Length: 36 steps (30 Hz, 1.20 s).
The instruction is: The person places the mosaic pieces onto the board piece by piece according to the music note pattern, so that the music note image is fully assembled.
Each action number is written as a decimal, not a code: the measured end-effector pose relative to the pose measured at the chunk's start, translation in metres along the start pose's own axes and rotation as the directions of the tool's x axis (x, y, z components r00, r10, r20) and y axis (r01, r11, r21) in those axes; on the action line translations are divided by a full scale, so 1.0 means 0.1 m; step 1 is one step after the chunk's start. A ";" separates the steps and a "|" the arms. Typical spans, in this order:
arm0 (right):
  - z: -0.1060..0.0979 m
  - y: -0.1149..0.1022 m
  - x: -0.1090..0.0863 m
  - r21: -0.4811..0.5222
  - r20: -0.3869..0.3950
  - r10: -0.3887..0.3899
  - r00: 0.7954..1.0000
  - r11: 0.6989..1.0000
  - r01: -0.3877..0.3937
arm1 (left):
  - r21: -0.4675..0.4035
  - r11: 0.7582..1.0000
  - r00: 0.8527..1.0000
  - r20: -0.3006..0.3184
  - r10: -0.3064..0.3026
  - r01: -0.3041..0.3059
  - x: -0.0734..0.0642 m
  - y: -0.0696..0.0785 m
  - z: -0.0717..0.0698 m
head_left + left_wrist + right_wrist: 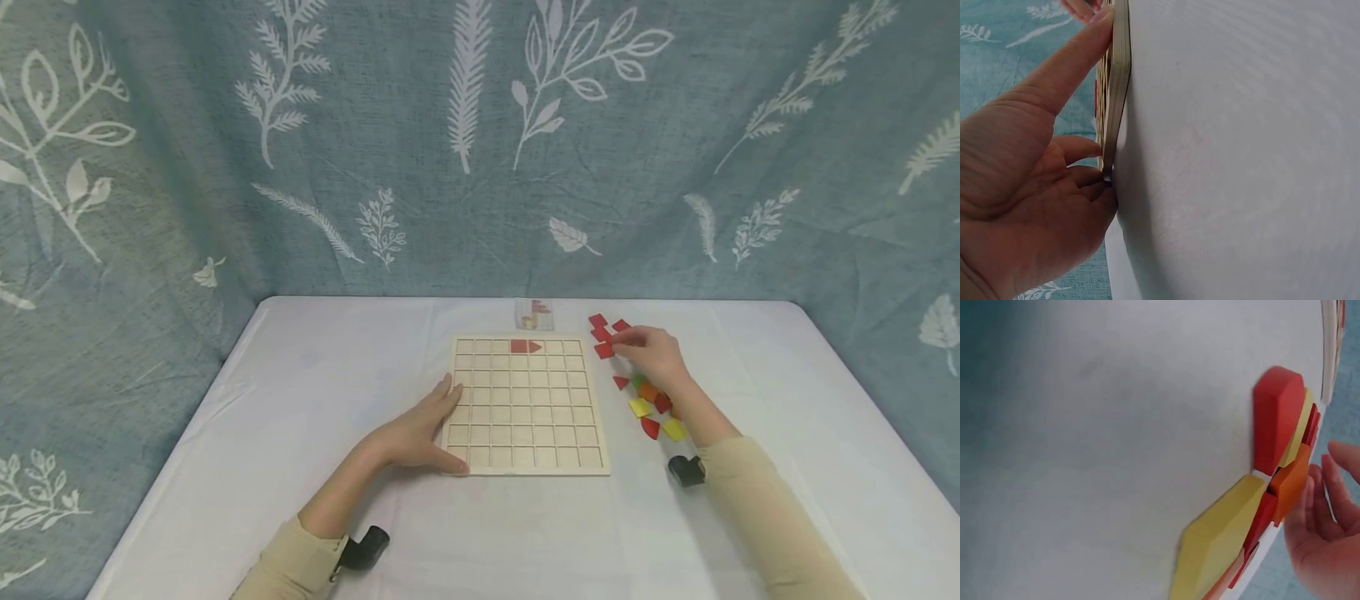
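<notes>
Table (315, 367): white-covered
Curtain (405, 108): far, blue-green, leaf-printed
Left hand (420, 429): unclenched, against grid board's (525, 412) left edge
Right hand (654, 357): at red squares (601, 334); can't tell if grasping

We see a gridded wooden board (521, 406) on a white table (337, 358), with a red square (518, 346) and a red pointed piece (534, 347) side by side in its far row. A left hand (420, 429) rests spread along the board's left edge, thumb at the near corner. A right hand (654, 354) reaches to some red pieces (601, 334) (whether it pinches one, we cannot tell); mixed coloured pieces (648, 392) lie nearer us. Beyond the board we find a clear packet (534, 315) and a leaf-patterned curtain (375, 100).
</notes>
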State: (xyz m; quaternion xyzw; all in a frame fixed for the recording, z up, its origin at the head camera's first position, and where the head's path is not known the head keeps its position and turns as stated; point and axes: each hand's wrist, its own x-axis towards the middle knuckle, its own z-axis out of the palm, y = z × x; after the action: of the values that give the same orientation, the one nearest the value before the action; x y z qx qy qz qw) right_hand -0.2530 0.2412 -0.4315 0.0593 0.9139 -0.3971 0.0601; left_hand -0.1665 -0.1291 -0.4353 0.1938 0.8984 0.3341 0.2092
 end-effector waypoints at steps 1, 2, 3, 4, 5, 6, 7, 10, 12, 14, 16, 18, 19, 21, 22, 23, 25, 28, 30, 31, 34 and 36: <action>0.00 0.01 -0.01 -0.019 0.003 -0.008 1.000 1.000 0.008 | -0.002 1.000 1.000 0.000 -0.002 0.002 0.00 0.00 0.00; 0.01 0.02 -0.01 -0.039 0.003 -0.012 1.000 0.999 0.012 | -0.004 1.000 1.000 -0.001 -0.004 0.004 0.00 0.00 0.00; 0.02 0.01 -0.02 -0.059 0.000 -0.020 1.000 0.998 0.020 | -0.006 1.000 1.000 -0.002 -0.005 0.005 0.00 -0.01 0.00; 0.03 0.01 -0.02 -0.083 -0.005 -0.030 1.000 0.996 0.029 | -0.007 1.000 1.000 -0.004 -0.007 0.006 0.00 -0.01 0.00; 0.04 0.00 -0.02 -0.105 -0.011 -0.041 0.999 0.994 0.039 | -0.009 1.000 1.000 -0.004 -0.007 0.007 0.00 -0.01 0.00; 0.05 -0.01 -0.02 -0.129 -0.020 -0.054 0.998 0.990 0.051 | -0.010 1.000 1.000 -0.004 -0.007 0.007 0.00 -0.01 0.00; 0.06 -0.02 -0.02 -0.153 -0.029 -0.066 0.997 0.986 0.061 | -0.010 1.000 1.000 -0.005 -0.005 0.005 -0.01 0.00 0.00; 0.10 -0.06 -0.02 -0.209 -0.053 -0.108 0.993 0.973 0.095 | -0.011 1.000 1.000 -0.003 0.000 0.000 -0.01 0.00 -0.01; 0.12 -0.08 -0.02 -0.233 -0.063 -0.130 0.990 0.966 0.112 | -0.009 1.000 1.000 -0.002 0.003 -0.003 -0.01 0.00 -0.01; 0.13 -0.08 -0.02 -0.247 -0.070 -0.144 0.987 0.961 0.122 | -0.008 1.000 1.000 -0.001 0.005 -0.005 -0.01 0.00 -0.01; 0.13 -0.08 -0.02 -0.251 -0.076 -0.145 0.987 0.960 0.122 | -0.008 1.000 1.000 0.000 0.007 -0.007 -0.02 0.00 -0.02; 0.13 -0.08 -0.02 -0.245 -0.081 -0.141 0.987 0.962 0.118 | -0.003 1.000 1.000 0.002 0.008 -0.008 -0.02 0.00 -0.01; 0.13 -0.08 -0.03 -0.240 -0.083 -0.138 0.987 0.964 0.114 | -0.001 1.000 1.000 0.002 0.010 -0.010 -0.02 -0.01 -0.01; 0.13 -0.08 -0.03 -0.233 -0.088 -0.129 0.988 0.967 0.105 | 0.003 1.000 1.000 0.003 0.009 -0.009 -0.01 -0.01 -0.01; 0.12 -0.07 -0.03 -0.228 -0.089 -0.123 0.988 0.969 0.100 | 0.006 1.000 1.000 0.003 0.008 -0.008 -0.01 -0.01 0.00; 0.12 -0.07 -0.03 -0.222 -0.089 -0.118 0.989 0.970 0.095 | 0.007 1.000 1.000 0.002 0.008 -0.008 -0.01 -0.01 0.00; 0.10 -0.07 -0.03 -0.213 -0.088 -0.105 0.991 0.973 0.085 | 0.004 1.000 1.000 0.000 0.008 -0.008 0.00 -0.01 0.00; 0.09 -0.06 -0.02 -0.182 -0.088 -0.085 0.992 0.981 0.068 | -0.001 1.000 1.000 0.000 0.012 -0.012 0.00 -0.01 -0.01; 0.10 -0.07 -0.01 -0.147 -0.086 -0.077 0.993 0.987 0.064 | -0.004 1.000 1.000 0.001 0.015 -0.015 0.00 -0.01 -0.01; 0.11 -0.08 -0.02 -0.123 -0.082 -0.074 0.994 0.990 0.063 | -0.004 1.000 1.000 0.002 0.017 -0.017 0.00 -0.01 -0.01; 0.15 -0.16 -0.02 -0.025 -0.062 -0.059 0.996 0.998 0.058 | -0.003 1.000 1.000 0.004 0.019 -0.019 0.00 -0.01 -0.01; 0.20 -0.23 -0.03 0.031 -0.035 -0.067 0.997 0.997 0.068 | -0.006 1.000 1.000 0.005 0.020 -0.020 -0.01 0.00 -0.01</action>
State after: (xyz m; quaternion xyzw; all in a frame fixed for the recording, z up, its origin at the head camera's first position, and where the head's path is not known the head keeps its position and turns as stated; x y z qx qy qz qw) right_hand -0.2523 0.2108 -0.4275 0.0358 0.9098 -0.4125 0.0302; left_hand -0.1665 -0.1300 -0.4343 0.2028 0.8950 0.3382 0.2086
